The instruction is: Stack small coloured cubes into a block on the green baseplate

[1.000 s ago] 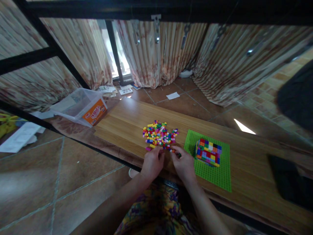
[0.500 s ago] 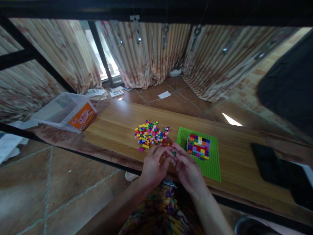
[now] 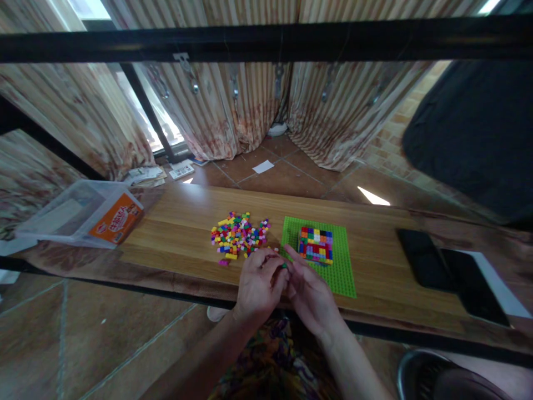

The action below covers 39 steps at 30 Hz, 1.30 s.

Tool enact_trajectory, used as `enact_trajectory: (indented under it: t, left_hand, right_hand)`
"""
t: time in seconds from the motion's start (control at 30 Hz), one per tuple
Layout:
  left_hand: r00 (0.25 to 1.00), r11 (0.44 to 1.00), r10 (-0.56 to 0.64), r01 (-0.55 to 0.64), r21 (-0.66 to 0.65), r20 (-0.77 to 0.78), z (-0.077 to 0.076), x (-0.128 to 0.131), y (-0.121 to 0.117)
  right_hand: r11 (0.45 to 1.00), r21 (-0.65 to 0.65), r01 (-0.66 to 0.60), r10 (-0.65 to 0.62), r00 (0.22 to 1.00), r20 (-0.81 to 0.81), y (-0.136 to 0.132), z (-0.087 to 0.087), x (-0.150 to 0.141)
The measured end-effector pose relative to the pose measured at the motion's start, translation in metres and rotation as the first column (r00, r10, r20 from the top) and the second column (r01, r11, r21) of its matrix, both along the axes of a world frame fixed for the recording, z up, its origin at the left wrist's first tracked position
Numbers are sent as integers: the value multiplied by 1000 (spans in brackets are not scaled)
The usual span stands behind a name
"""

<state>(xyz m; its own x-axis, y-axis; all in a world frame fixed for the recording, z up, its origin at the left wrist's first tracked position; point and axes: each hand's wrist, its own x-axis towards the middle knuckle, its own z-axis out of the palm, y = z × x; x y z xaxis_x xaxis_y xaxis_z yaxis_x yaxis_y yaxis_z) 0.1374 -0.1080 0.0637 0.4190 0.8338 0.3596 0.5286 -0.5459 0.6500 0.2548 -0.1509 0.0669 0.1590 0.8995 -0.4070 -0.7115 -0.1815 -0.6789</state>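
Note:
Both hands meet above the table's near edge, just in front of the loose bricks. My left hand (image 3: pixel 259 280) is closed, its thumb and fingers pinching a small green toy brick (image 3: pixel 285 266). Against those fingertips rests my right hand (image 3: pixel 311 294), fairly open, with its fingers stretched out and the palm turned left; whether smaller pieces lie in it is hidden. A pile of mixed-colour toy bricks (image 3: pixel 239 233) is spread beyond my left hand. Right of the pile, a multicoloured block of joined bricks (image 3: pixel 316 244) stands on a green baseplate (image 3: pixel 343 278), close to my right fingers.
On the wooden table (image 3: pixel 375 266), two dark flat devices (image 3: pixel 425 258) lie at the right, beside a white sheet (image 3: pixel 497 283). A clear plastic bin (image 3: pixel 79 216) with an orange label stands at the left end. A black bar (image 3: pixel 266 44) crosses above, before striped curtains (image 3: pixel 241 111).
My hands have come together, and the green brick has passed from the right fingers toward the left fingertips. The right fingers have straightened. The camera view has swung to the right.

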Motion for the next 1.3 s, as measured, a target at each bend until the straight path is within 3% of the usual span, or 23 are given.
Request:
enact_trajectory:
  t: [0.13, 0.3, 0.47, 0.6, 0.83, 1.07, 1.2, 1.3]
  left_hand:
    - [1000, 1000, -19, 19, 10, -19, -2, 5, 5]
    - [997, 996, -81, 81, -46, -13, -3, 21, 30]
    - [980, 981, -184, 179, -74, -74, -6, 44, 59]
    - [964, 973, -229, 221, -69, -138, -8, 56, 72]
    - [951, 965, -239, 212, -152, -194, -4, 62, 79]
    - [976, 958, -200, 177, -225, -82, -8, 67, 81]
    - [982, 955, -189, 184, -233, 2, -14, 67, 79]
    - [982, 967, -190, 189, -170, 13, -19, 66, 74]
  right_hand:
    - [999, 11, 32, -33, 998, 55, -3, 0, 1]
    - [989, 26, 148, -151, 961, 232, -17, -3, 22]
    - [916, 38, 399, -370, 805, 464, -33, -10, 66]
    - [869, 46, 493, -450, 747, 489, -37, -11, 89]
    - [861, 16, 508, -452, 749, 484, -38, -18, 98]
    - [872, 14, 490, -425, 742, 519, -26, -28, 106]
    - [854, 40, 518, -441, 682, 583, -14, -26, 110]
    - [852, 56, 521, -420, 615, 667, -6, -27, 112]
